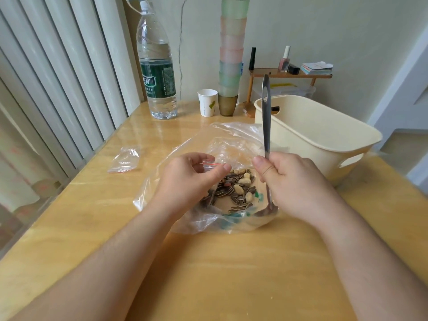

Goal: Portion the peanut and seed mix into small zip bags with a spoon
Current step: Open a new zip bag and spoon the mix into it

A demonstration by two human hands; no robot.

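Both forearms reach in over the table (81, 228). Left hand (192, 179) pinches a small zip bag (212, 166) by its red-striped mouth, over the mix (234, 191). Right hand (294, 179) grips the spoon (266, 126) upright, its bowl down in the big clear bag (222, 144) holding the mix. Portioning looks barely begun: I can't tell whether the held bag has anything in it, and 1 spare zip bag (125, 159) lies apart to the left, seemingly empty. Count: 1 spoon, 2 small bags, 1 big bag, 1 tub (312, 135), 1 bottle (156, 66).
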